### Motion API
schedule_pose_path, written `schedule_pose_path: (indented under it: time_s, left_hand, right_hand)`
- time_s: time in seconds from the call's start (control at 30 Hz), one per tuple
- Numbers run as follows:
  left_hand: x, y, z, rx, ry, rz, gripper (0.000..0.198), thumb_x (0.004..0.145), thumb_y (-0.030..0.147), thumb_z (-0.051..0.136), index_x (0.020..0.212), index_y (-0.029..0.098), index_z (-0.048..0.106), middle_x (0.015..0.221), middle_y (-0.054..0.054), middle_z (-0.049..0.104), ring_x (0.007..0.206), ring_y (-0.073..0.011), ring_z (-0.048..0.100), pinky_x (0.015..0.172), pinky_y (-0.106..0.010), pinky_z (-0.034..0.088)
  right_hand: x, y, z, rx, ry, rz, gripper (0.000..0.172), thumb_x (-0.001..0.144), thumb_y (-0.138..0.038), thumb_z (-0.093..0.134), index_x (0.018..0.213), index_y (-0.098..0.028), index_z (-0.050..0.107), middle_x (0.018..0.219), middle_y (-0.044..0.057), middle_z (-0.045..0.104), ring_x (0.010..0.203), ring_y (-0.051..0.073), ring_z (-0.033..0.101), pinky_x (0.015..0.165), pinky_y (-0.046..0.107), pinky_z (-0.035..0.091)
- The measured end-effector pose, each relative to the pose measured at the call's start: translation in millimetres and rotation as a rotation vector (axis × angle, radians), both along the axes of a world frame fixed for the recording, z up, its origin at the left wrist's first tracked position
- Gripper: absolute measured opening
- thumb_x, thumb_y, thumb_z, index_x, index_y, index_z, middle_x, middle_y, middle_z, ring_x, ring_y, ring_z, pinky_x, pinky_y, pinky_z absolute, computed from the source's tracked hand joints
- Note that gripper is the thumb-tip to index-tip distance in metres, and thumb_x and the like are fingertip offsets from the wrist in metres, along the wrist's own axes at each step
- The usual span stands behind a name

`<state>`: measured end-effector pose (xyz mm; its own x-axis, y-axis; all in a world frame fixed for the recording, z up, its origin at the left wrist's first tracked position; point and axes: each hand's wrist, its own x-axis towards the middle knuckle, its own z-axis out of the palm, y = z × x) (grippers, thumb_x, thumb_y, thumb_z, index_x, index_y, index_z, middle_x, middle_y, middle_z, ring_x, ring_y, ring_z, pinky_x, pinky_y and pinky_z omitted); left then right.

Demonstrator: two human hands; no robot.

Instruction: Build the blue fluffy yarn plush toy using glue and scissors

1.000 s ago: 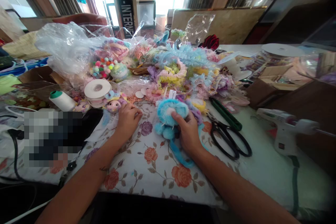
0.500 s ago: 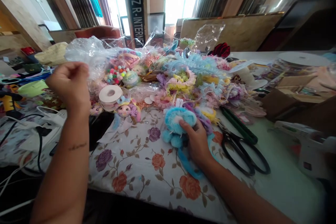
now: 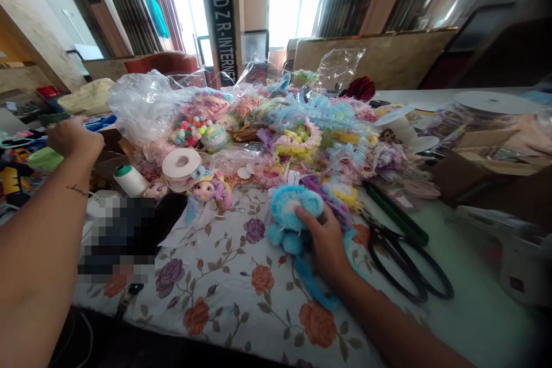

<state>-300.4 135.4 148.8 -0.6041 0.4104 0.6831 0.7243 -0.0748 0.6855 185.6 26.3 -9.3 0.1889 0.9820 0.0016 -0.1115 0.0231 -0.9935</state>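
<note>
One fluffy blue piece remains gripped by the right hand alone. The left hand has moved far left, its grasp unclear.

Daylight glared white through the window ahead, glinting off the plastic, while the upper right corner sank into darkness. The plush in my right hand looked clear; my left hand was soft, the glue gun smeared and stretched near the edge, and one patch pixelated.
</note>
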Motion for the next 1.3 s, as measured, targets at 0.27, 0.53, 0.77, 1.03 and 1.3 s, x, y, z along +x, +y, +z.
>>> schedule_pose_path:
  time_s: [0.27, 0.53, 0.77, 1.03, 1.3]
  left_hand:
    - [172.3, -28.8, -17.9, 0.273, 0.365, -0.271, 0.010, 0.084, 0.011, 0.071, 0.092, 0.015, 0.066, 0.090, -0.001, 0.070, 0.083, -0.0161, 0.059, 0.084, -0.032, 0.050]
    - [314.3, -107.0, -105.5, -0.193, 0.364, -0.992, 0.005, 0.091, 0.027, 0.069, 0.092, 0.023, 0.066, 0.095, -0.004, 0.065, 0.094, -0.0214, 0.064, 0.084, -0.035, 0.053]
    - [305.9, -98.4, -134.0, -0.267, 0.123, -1.011, 0.008, 0.092, 0.027, 0.065, 0.087, 0.022, 0.063, 0.091, -0.004, 0.063, 0.087, -0.0196, 0.062, 0.079, -0.033, 0.052]
    - [310.6, -104.2, -135.3, -0.235, 0.004, -1.054, 0.011, 0.094, 0.025, 0.061, 0.084, 0.021, 0.063, 0.089, -0.005, 0.065, 0.083, -0.0182, 0.062, 0.072, -0.030, 0.051]
    - [313.7, -107.1, -140.0, -0.146, 0.093, -1.079, 0.009, 0.095, 0.023, 0.063, 0.086, 0.021, 0.064, 0.091, -0.006, 0.066, 0.086, -0.0181, 0.063, 0.078, -0.032, 0.053]
  right_hand:
    - [-4.3, -4.5, 9.2, 0.041, 0.001, -0.001, 0.047, 0.074, -0.053, 0.082, 0.104, -0.021, 0.066, 0.099, 0.004, 0.073, 0.095, 0.027, 0.067, 0.087, 0.040, 0.054]
    - [-6.2, -11.2, 10.4, 0.130, -0.087, 0.047, 0.047, 0.077, -0.050, 0.079, 0.111, -0.022, 0.061, 0.102, 0.005, 0.072, 0.094, 0.026, 0.068, 0.085, 0.040, 0.056]
    - [-6.5, -10.0, 2.3, 0.090, -0.162, 0.037, 0.054, 0.075, -0.051, 0.078, 0.118, -0.023, 0.059, 0.105, 0.006, 0.072, 0.097, 0.028, 0.068, 0.087, 0.043, 0.057]
    - [-6.0, -11.8, 9.4, 0.105, -0.252, 0.019, 0.053, 0.074, -0.051, 0.077, 0.115, -0.023, 0.058, 0.102, 0.005, 0.071, 0.094, 0.026, 0.066, 0.085, 0.041, 0.055]
    - [-5.7, -11.3, 13.4, 0.110, -0.219, 0.042, 0.039, 0.078, -0.051, 0.076, 0.100, -0.022, 0.062, 0.081, -0.001, 0.068, 0.076, 0.020, 0.062, 0.073, 0.032, 0.053]
